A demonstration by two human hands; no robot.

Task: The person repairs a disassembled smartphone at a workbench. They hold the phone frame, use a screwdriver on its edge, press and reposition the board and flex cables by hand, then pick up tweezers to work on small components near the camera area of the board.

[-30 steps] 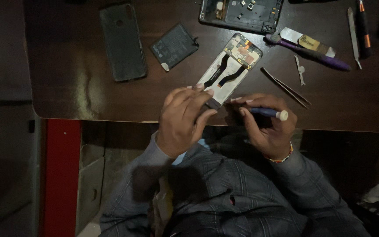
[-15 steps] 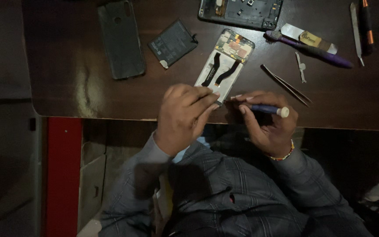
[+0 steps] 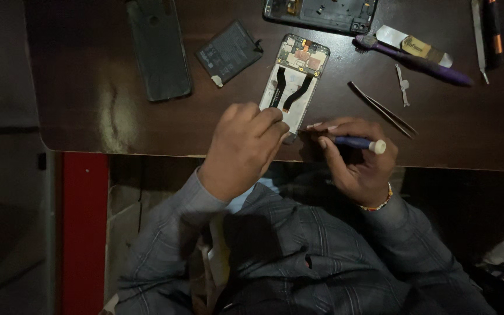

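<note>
Since earlier: the opened phone [image 3: 294, 81] sits a bit lower and nearer the hands in view than half a second ago; the camera seems to have tipped, the hands have barely budged.
Left hand [image 3: 241, 150]: curled over the phone's near end, fingertips pinching its bottom edge to pin it to the dark wooden table [image 3: 88, 105].
Right hand [image 3: 354, 160]: wrapped round a small blue screwdriver [image 3: 357, 142], held pen-style with the white cap pointing right and the tip at the phone's bottom corner.
Pose: both wrists hang off the table edge, forearms angled in from the lap, so support looks pretty thin.
Risk: the driver could probably skid off and gouge the black flex cables [image 3: 290, 90] if the left grip lets go.
Further out: battery [image 3: 228, 51], back cover [image 3: 158, 49], tweezers [image 3: 383, 109], purple-handled tool [image 3: 421, 61].
</note>
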